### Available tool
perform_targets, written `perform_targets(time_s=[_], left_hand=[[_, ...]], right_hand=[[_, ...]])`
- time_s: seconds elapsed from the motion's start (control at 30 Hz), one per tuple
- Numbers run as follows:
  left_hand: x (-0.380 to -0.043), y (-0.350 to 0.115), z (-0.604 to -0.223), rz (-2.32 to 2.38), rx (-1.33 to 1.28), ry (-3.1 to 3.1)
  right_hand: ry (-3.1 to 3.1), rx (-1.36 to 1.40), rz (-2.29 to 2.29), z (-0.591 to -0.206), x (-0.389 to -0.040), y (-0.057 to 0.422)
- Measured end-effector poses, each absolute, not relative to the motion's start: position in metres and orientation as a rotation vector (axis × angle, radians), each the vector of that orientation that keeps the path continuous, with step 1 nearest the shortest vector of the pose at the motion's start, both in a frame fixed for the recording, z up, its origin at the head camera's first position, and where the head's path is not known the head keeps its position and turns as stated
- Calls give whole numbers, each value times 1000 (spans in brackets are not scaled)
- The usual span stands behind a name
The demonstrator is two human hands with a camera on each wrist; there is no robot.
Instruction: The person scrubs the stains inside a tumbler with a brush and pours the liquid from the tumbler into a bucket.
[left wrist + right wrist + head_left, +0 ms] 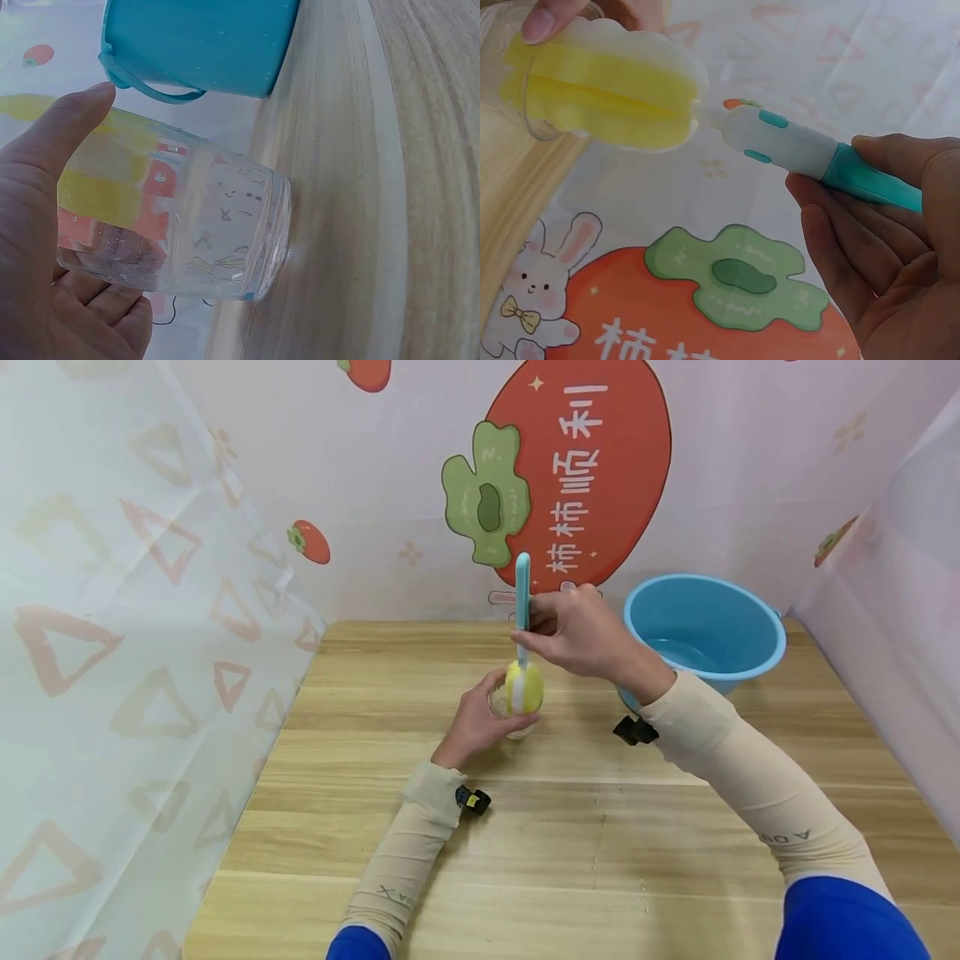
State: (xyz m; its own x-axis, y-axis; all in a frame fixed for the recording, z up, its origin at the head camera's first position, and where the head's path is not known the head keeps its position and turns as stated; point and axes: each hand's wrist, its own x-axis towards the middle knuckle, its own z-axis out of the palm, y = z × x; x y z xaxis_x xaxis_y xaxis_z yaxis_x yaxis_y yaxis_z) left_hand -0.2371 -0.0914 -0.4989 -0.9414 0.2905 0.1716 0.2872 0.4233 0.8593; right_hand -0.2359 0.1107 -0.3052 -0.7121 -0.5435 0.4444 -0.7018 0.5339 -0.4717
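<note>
My left hand (483, 717) grips a clear drinking glass (217, 217) around its upper part, and the glass stands upright on the wooden table. In my right hand (581, 628) is a sponge bottle brush, its teal and white handle (787, 142) pinched between thumb and fingers. The brush's yellow and white sponge head (607, 82) points down, its lower end inside the mouth of the glass and the rest sticking out above the rim. The left thumb lies at the rim, close beside the sponge in the right wrist view.
A blue bucket (705, 667) with a handle stands at the back right of the wooden table (360, 827), near my right forearm. Small water drops lie on the tabletop. Printed curtains (390, 468) hang behind and at both sides.
</note>
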Motion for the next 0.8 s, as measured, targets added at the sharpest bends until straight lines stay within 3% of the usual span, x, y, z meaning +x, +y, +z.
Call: perform_targets(time_s=[0.43,0.8], left_hand=[[-235,-93,-497,1599,514,2623],[-237,-93,-499,1592,550,2644]], right_hand=[[-2586,1022,1054,-341,-235,106],[-2523,1077,986,-307,-231,102]])
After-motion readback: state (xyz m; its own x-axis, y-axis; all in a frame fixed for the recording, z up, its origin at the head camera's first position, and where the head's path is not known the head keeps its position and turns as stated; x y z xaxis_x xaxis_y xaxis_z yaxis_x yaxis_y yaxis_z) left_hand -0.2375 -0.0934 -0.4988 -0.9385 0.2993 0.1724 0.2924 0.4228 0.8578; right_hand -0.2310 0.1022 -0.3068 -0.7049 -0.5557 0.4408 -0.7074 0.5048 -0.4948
